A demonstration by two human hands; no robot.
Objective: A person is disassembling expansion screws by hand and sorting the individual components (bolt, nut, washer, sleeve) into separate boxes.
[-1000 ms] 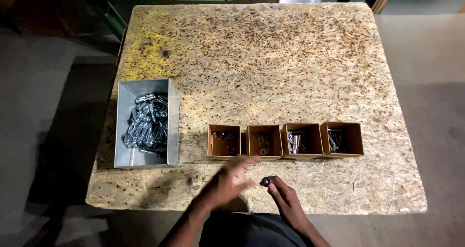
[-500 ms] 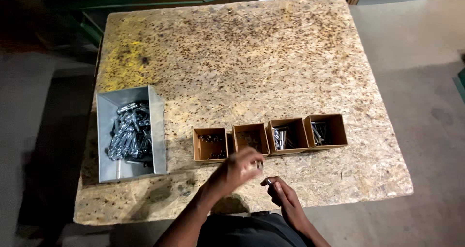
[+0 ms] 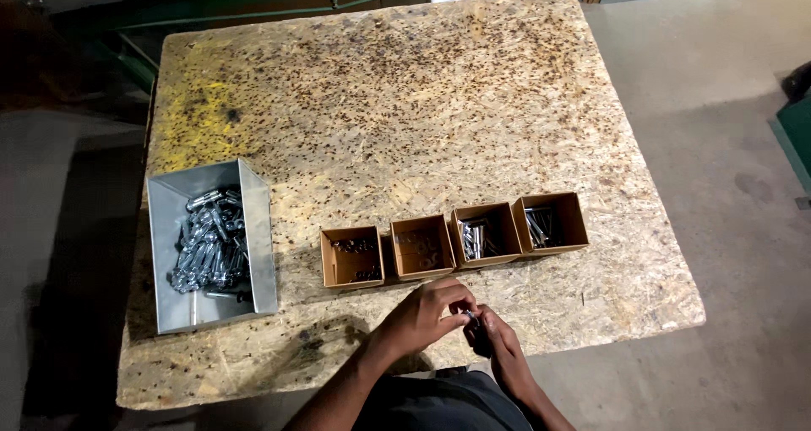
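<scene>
Hands: left hand (image 3: 425,314) and right hand (image 3: 494,338) together at table (image 3: 422,101) edge, pinching small metal part (image 3: 469,316).
Nearby: four cardboard boxes (image 3: 422,247) just beyond.
Left: metal bin (image 3: 253,228) of bolts (image 3: 207,249).

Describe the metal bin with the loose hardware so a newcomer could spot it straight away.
Start at the big chipboard table and look to its left edge. There sits the grey metal bin, heaped with shiny silver metal parts. Unlike the four small brown cardboard boxes in a row to its right, it is larger, metal and stands alone.
</scene>
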